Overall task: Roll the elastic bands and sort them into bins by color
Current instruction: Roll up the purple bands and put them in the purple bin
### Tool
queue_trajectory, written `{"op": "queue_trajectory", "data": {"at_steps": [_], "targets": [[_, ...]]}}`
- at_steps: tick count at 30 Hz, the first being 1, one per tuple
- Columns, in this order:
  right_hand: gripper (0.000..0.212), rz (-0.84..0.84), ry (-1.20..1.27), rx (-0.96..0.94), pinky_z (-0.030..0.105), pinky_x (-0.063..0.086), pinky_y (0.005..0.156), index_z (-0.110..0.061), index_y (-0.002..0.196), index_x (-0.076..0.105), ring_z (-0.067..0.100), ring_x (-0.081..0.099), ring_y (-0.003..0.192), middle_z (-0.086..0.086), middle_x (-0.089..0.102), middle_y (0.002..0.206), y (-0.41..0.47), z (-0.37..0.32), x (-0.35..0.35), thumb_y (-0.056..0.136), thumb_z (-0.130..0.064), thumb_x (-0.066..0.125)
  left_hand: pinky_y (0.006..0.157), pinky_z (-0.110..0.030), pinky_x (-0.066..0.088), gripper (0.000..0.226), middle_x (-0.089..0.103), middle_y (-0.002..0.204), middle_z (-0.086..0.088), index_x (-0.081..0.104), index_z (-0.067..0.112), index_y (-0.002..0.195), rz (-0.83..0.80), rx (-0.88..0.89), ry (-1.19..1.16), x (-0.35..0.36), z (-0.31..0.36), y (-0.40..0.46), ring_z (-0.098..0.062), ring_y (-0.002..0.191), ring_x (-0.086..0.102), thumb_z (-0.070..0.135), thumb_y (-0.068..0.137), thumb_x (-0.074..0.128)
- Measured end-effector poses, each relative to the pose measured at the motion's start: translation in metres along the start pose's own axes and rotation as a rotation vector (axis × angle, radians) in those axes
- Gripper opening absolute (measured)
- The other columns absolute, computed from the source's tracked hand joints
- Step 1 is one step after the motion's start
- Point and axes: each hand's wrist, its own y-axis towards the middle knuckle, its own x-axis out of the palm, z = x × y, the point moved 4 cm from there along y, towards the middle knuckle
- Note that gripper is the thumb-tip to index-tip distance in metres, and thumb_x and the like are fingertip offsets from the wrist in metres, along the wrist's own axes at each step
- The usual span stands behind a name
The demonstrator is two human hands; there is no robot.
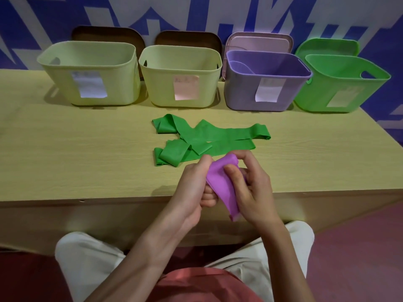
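A purple elastic band (pixel 220 184) is bunched between both hands above the table's front edge. My left hand (pixel 194 184) grips its left side with curled fingers. My right hand (pixel 250 184) pinches its top and right side, thumb pressed on the band. One end of it hangs down below the hands. A green elastic band (pixel 209 138) lies unrolled and tangled flat on the table just behind the hands. At the back stand four bins in a row: two pale yellow bins (pixel 91 73) (pixel 181 77), a purple bin (pixel 266 83) and a green bin (pixel 340 86).
Each bin has a paper label on its front. Lids lean behind the bins: brown ones (pixel 109 33) behind the yellow bins, a pink lid (pixel 259 42), a green lid (pixel 327 46). The wooden table (pixel 76 153) stands against a blue and white wall. My knees are under the front edge.
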Motion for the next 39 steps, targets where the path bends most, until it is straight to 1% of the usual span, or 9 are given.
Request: {"op": "queue_trajectory", "data": {"at_steps": [4, 7, 10, 16, 21, 27, 32, 35, 39], "targets": [[0.008, 0.032, -0.013, 0.02, 0.013, 0.027, 0.046, -0.035, 0.088, 0.047, 0.002, 0.042, 0.046, -0.013, 0.053, 0.056, 0.002, 0.002, 0.001, 0.091, -0.042, 0.045, 0.038, -0.016, 0.022, 0.042, 0.031, 0.041, 0.004, 0.041, 0.012, 0.059, 0.087, 0.133, 0.138, -0.001, 0.003, 0.003, -0.009, 0.036, 0.026, 0.022, 0.099, 0.033], [0.008, 0.057, -0.034, -0.006, 0.009, 0.026, 0.048, -0.034, 0.085, 0.045, 0.001, 0.046, 0.049, -0.02, 0.054, 0.059, 0.004, 0.001, 0.002, 0.092, -0.039, 0.045, 0.045, -0.026, 0.026, 0.04, 0.031, 0.053, -0.009, 0.047, 0.008, 0.065, 0.198, 0.279, 0.186, -0.002, 0.004, 0.003, -0.017, 0.049, 0.031, 0.025, 0.1, 0.036], [0.008, 0.078, -0.054, -0.013, 0.009, 0.027, 0.049, -0.035, 0.084, 0.045, 0.0, 0.047, 0.05, -0.022, 0.054, 0.061, 0.005, 0.0, 0.005, 0.091, -0.04, 0.045, 0.049, -0.036, 0.028, 0.055, 0.038, 0.046, -0.003, 0.037, 0.009, 0.051, 0.284, 0.449, 0.279, -0.005, 0.001, 0.001, -0.018, 0.047, 0.035, 0.044, 0.093, 0.037], [0.021, 0.0, -0.06, 0.033, 0.02, 0.032, 0.046, -0.032, 0.094, 0.049, 0.004, 0.046, 0.049, -0.019, 0.056, 0.063, 0.005, 0.004, 0.012, 0.093, -0.05, 0.038, 0.044, -0.031, 0.025, 0.048, 0.038, 0.04, 0.008, 0.041, 0.024, 0.044, 0.407, 0.612, 0.306, -0.011, -0.001, 0.004, -0.007, 0.04, 0.032, 0.047, 0.086, 0.037], [0.023, -0.044, 0.023, 0.059, 0.016, 0.033, 0.047, -0.032, 0.113, 0.054, 0.003, 0.046, 0.048, -0.015, 0.057, 0.06, 0.003, 0.007, 0.013, 0.094, -0.042, 0.048, 0.044, -0.032, 0.022, 0.044, 0.032, 0.039, 0.006, 0.04, 0.02, 0.044, 0.392, 0.589, 0.29, -0.013, 0.003, 0.008, -0.011, 0.041, 0.028, 0.048, 0.078, 0.039], [0.006, -0.007, 0.077, -0.026, 0.007, 0.03, 0.049, -0.021, 0.099, 0.059, -0.004, 0.048, 0.048, -0.023, 0.056, 0.057, 0.007, -0.006, 0.006, 0.095, -0.02, 0.055, 0.041, -0.022, 0.022, 0.039, 0.032, 0.043, 0.001, 0.038, 0.018, 0.047, 0.275, 0.373, 0.073, -0.009, 0.009, 0.011, -0.012, 0.041, 0.029, 0.025, 0.085, 0.047], [0.012, 0.053, -0.025, -0.083, 0.006, 0.031, 0.052, -0.035, 0.089, 0.051, -0.005, 0.052, 0.055, -0.028, 0.057, 0.064, 0.013, -0.01, 0.001, 0.095, -0.027, 0.056, 0.036, -0.014, 0.023, 0.043, 0.035, 0.04, 0.003, 0.042, 0.015, 0.057, 0.13, 0.136, 0.061, -0.001, 0.006, 0.014, -0.007, 0.032, 0.03, 0.023, 0.098, 0.035], [0.012, 0.073, -0.091, -0.092, 0.005, 0.03, 0.054, -0.039, 0.087, 0.048, -0.006, 0.051, 0.058, -0.03, 0.056, 0.07, 0.015, -0.008, 0.001, 0.094, -0.03, 0.051, 0.042, -0.022, 0.023, 0.044, 0.032, 0.041, 0.005, 0.038, 0.017, 0.055, 0.202, 0.214, 0.168, -0.003, 0.01, 0.018, -0.012, 0.039, 0.029, 0.024, 0.098, 0.036], [0.011, 0.078, -0.124, -0.076, 0.006, 0.03, 0.055, -0.028, 0.085, 0.053, -0.007, 0.05, 0.058, -0.028, 0.056, 0.07, 0.016, 0.002, 0.006, 0.095, -0.024, 0.056, 0.05, -0.036, 0.029, 0.055, 0.038, 0.038, 0.003, 0.034, 0.018, 0.047, 0.372, 0.394, 0.294, -0.009, 0.007, 0.019, -0.016, 0.044, 0.034, 0.043, 0.096, 0.035]]}}
